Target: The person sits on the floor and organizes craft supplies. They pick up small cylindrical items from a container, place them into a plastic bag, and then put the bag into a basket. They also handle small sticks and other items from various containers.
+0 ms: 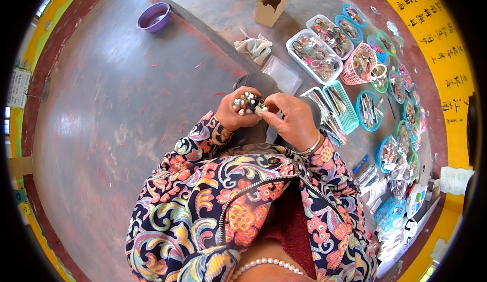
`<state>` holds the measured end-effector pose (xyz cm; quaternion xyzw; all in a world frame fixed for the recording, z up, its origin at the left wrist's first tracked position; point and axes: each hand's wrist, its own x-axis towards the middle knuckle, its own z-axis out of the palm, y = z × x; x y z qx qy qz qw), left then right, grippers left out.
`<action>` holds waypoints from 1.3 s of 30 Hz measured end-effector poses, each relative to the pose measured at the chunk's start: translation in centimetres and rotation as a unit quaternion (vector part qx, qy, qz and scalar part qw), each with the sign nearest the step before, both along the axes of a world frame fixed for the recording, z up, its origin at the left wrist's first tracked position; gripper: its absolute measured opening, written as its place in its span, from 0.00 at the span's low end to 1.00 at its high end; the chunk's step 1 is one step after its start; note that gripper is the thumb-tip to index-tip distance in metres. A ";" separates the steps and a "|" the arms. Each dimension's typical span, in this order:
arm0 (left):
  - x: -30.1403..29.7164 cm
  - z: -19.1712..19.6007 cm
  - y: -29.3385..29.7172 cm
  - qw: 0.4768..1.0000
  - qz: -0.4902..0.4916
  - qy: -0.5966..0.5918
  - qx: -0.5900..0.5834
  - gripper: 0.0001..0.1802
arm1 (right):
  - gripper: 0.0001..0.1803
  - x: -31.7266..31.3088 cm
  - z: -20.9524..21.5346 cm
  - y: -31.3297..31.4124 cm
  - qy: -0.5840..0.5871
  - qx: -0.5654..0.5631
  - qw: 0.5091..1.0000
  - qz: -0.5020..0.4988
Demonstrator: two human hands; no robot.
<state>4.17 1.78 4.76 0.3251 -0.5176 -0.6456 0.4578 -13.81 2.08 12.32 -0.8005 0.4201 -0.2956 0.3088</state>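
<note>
My left hand [229, 113] is wrapped round a bundle of slim pen-like sticks [245, 102]. Their round ends face up, in white, pale green, brown and black. At the bundle's right edge, the thumb and forefinger of my right hand [293, 118] pinch the end of one or more sticks; how many cannot be made out. Both hands are close together above my lap. The lower part of the bundle is hidden behind the left fingers. To the right, a teal basket [348, 115] and a white tray beside it [332, 125] hold more long thin items.
Two white trays [332, 74] of small goods and a pink basket [350, 74] stand at the right. Round blue and green baskets [369, 127] line the wall. Farther off are a cloth [256, 48], a clear bag [284, 74], a cardboard box [264, 15] and a purple basin [152, 25].
</note>
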 end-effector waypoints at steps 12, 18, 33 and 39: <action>0.4 -0.9 -0.3 0.998 -0.024 0.063 0.015 0.27 | 0.07 -1.1 3.6 0.7 -0.007 -0.136 0.990 -0.020; 0.2 -0.6 -0.7 0.997 0.003 0.072 -0.020 0.27 | 0.08 -7.6 5.1 0.6 -0.382 0.039 0.899 -0.211; -0.2 -1.0 -0.6 0.998 0.031 0.048 -0.024 0.28 | 0.07 -17.5 -4.1 -1.2 -0.579 0.175 0.746 -0.278; 0.0 -1.3 -0.5 0.999 0.030 0.024 -0.032 0.28 | 0.07 -24.9 -13.1 -0.7 -0.568 0.185 0.654 -0.464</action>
